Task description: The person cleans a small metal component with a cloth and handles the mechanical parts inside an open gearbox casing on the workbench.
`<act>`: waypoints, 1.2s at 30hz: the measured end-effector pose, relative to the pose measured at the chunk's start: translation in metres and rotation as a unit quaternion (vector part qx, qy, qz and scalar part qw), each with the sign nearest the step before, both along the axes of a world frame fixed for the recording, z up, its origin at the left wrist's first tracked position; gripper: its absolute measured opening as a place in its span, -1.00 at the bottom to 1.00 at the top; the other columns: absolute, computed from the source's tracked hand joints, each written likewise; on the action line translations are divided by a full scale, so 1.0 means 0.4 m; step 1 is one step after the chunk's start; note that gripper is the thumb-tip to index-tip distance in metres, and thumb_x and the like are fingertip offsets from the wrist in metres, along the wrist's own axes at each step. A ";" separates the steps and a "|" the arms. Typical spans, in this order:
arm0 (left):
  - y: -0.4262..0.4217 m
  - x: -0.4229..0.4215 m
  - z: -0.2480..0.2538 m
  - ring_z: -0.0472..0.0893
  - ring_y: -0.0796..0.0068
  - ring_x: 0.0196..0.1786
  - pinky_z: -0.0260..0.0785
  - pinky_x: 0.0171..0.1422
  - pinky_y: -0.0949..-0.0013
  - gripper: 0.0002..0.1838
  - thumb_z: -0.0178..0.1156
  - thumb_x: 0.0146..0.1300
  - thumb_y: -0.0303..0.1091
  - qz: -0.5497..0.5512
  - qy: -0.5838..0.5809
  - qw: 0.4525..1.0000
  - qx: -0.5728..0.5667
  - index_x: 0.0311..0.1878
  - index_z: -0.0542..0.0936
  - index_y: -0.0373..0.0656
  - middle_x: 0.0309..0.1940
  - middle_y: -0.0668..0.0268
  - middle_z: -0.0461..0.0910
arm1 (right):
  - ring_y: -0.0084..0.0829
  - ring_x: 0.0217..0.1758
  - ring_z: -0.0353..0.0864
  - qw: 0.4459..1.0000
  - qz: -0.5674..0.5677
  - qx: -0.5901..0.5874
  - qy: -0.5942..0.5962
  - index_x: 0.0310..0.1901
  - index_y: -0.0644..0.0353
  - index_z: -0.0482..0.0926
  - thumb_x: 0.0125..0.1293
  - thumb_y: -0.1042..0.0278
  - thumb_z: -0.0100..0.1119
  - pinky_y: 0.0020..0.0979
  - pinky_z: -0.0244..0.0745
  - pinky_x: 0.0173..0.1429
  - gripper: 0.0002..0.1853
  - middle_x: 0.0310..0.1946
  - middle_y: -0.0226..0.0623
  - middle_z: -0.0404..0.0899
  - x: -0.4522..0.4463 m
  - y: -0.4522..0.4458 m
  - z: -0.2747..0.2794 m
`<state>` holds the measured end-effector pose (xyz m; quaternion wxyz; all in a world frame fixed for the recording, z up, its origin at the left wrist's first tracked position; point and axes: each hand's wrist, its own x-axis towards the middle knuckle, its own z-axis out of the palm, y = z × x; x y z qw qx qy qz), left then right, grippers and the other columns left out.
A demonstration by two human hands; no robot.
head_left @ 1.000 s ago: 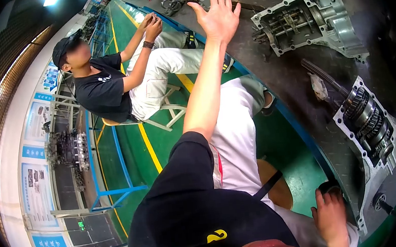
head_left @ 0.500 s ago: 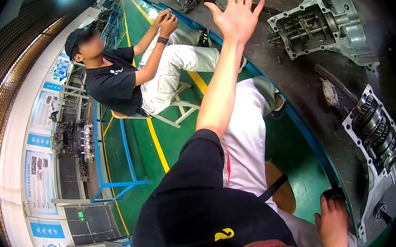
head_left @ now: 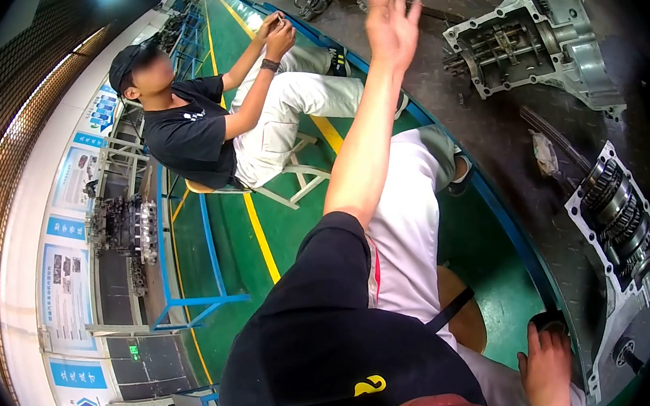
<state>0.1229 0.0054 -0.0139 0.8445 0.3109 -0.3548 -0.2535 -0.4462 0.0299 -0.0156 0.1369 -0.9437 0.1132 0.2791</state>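
My left hand (head_left: 393, 28) is raised at the top centre, empty, its outstretched fingers slightly blurred and turned partly edge-on. To its right on the dark workbench (head_left: 482, 129) lies an open metal housing (head_left: 581, 61) with rods and forks inside. Lower right is a second housing half (head_left: 591, 244), which holds a stack of gears (head_left: 616, 214). My right hand (head_left: 546, 369) rests low by the bench edge, fingers laid out against a dark rounded object (head_left: 549, 321) that I cannot make out.
Another person (head_left: 188, 126) sits on a stool at the left, both hands raised around something small. A blue metal frame (head_left: 201, 301) stands on the green floor, with an engine block (head_left: 124, 230) behind it. A thin shaft (head_left: 557, 137) and a crumpled wrapper (head_left: 545, 153) lie between the housings.
My left hand has turned from a spread palm to a narrower, edge-on pose. The whole view has shifted, so things appear further right than at first. My right hand stays by the bench edge.
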 end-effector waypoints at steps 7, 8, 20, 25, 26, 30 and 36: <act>0.016 0.041 -0.013 0.64 0.36 -0.08 0.42 0.26 0.11 -0.72 0.08 0.51 -0.06 0.097 0.070 0.993 -0.007 -0.21 0.50 -0.07 -0.13 0.30 0.65 | -0.08 0.08 0.54 1.000 -0.002 0.003 -0.015 0.32 0.26 0.44 0.33 0.19 0.18 -0.09 0.41 0.24 -0.44 -0.06 -0.09 0.57 0.000 0.001 -0.002; 0.016 0.041 -0.009 0.65 0.37 -0.05 0.45 0.26 0.11 -0.79 0.07 0.53 -0.16 0.108 0.112 0.987 -0.037 -0.17 0.50 -0.08 -0.12 0.29 0.65 | -0.08 0.08 0.54 1.000 -0.002 0.004 -0.010 0.32 0.26 0.43 0.33 0.19 0.18 -0.08 0.41 0.24 -0.44 -0.05 -0.10 0.57 0.001 0.001 -0.001; 0.053 0.044 0.004 0.28 0.61 -0.67 0.26 -0.40 0.46 -0.70 0.20 0.44 -0.04 0.096 0.083 0.990 -0.056 -0.18 0.53 -0.10 -0.62 0.48 0.39 | -0.05 0.07 0.54 1.000 -0.002 0.012 -0.008 0.33 0.25 0.42 0.36 0.19 0.14 -0.04 0.40 0.26 -0.45 -0.04 -0.07 0.57 0.004 -0.002 0.003; 0.035 0.017 0.016 0.58 0.47 -0.16 0.50 0.07 0.29 -0.79 0.09 0.44 -0.46 0.113 0.048 0.992 -0.030 0.08 0.42 -0.03 -0.18 0.33 0.55 | 0.10 0.24 0.40 0.994 -0.076 0.038 -0.067 0.28 0.30 0.41 0.16 0.27 0.32 -0.03 0.27 0.38 -0.35 0.00 0.04 0.51 -0.013 0.018 -0.018; 0.036 0.019 0.014 0.50 0.30 0.25 0.35 0.43 0.04 -0.50 0.09 0.31 -0.59 0.090 -0.052 0.994 -0.042 0.28 0.33 0.04 0.23 0.24 0.45 | 0.10 0.24 0.40 0.994 -0.076 0.043 -0.071 0.28 0.29 0.42 0.17 0.26 0.32 -0.03 0.27 0.38 -0.36 0.01 0.03 0.51 -0.015 0.018 -0.020; 0.039 0.036 0.006 0.11 0.20 0.57 -0.05 0.60 -0.14 -0.17 0.21 0.34 -0.17 0.007 0.038 0.998 -0.051 0.58 0.00 0.19 0.56 0.23 0.04 | 0.09 0.23 0.41 0.994 -0.087 0.048 -0.055 0.29 0.28 0.42 0.20 0.24 0.30 -0.03 0.27 0.39 -0.37 0.02 0.02 0.52 -0.014 0.016 -0.017; 0.020 -0.015 0.011 0.11 0.18 0.58 0.04 0.58 0.05 -0.18 0.22 0.38 -0.09 0.105 -0.252 0.953 0.135 0.58 0.05 -0.04 0.57 0.13 0.07 | 0.06 0.23 0.43 0.994 -0.082 0.049 -0.052 0.29 0.26 0.43 0.23 0.23 0.29 -0.03 0.26 0.40 -0.40 0.00 -0.01 0.54 -0.010 0.014 -0.006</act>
